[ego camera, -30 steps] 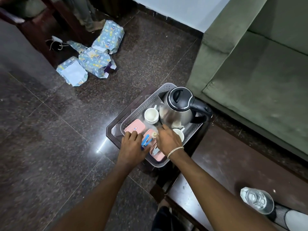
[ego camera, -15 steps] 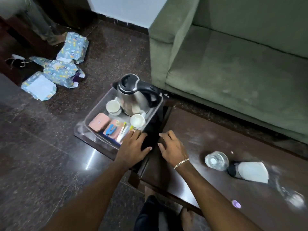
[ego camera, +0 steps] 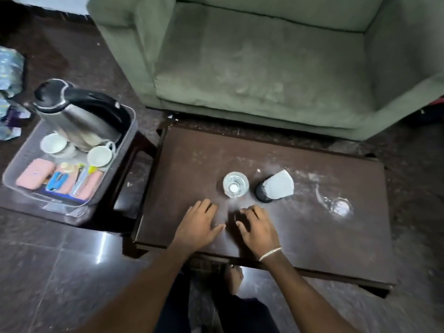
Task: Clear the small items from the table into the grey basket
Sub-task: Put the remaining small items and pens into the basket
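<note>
On a small stand at the left, the grey basket (ego camera: 128, 140) holds a steel kettle (ego camera: 72, 116), two white cups (ego camera: 99, 156), pink cases (ego camera: 34, 173) and a blue tool (ego camera: 56, 181). On the dark wooden table (ego camera: 312, 236) stand a clear water bottle (ego camera: 235, 184) seen from above and a black container with a grey cover (ego camera: 275, 186). A clear glass item (ego camera: 336, 205) lies further right. My left hand (ego camera: 200, 225) and my right hand (ego camera: 258, 228) hover open over the table's near side, just in front of the bottle, holding nothing.
A green sofa (ego camera: 264, 68) stands right behind the table. Patterned packets (ego camera: 9, 68) lie on the dark tiled floor at the far left. My legs and a bare foot (ego camera: 234, 277) show below the table's near edge.
Both hands left the basket and moved right over the table, empty. The view swung right, so the table and sofa now fill the frame.
</note>
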Demonstrator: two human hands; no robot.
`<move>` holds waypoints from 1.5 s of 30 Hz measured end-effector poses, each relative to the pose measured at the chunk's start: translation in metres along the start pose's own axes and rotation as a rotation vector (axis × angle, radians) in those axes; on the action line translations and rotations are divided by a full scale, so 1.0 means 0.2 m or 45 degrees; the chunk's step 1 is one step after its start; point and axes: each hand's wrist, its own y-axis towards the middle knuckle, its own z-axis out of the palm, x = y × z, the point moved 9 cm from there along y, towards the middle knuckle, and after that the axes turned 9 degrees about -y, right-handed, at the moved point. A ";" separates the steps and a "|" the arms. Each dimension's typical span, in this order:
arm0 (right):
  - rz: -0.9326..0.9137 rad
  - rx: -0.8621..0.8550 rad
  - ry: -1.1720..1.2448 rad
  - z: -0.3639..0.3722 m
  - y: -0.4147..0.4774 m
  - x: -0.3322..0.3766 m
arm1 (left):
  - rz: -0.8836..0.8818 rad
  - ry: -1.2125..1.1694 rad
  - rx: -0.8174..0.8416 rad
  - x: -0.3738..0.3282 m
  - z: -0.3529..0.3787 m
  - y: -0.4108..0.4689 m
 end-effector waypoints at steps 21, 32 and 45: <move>0.408 -0.011 0.143 0.26 -0.27 -0.63 | 0.128 -0.258 0.257 -0.27 0.72 0.16; 0.208 -0.001 0.279 0.07 0.02 -0.02 | 0.051 -0.339 0.077 -0.03 0.22 0.07; -0.188 -0.006 0.315 -0.12 0.59 1.05 | -0.137 -0.256 -0.382 0.57 -0.71 -0.07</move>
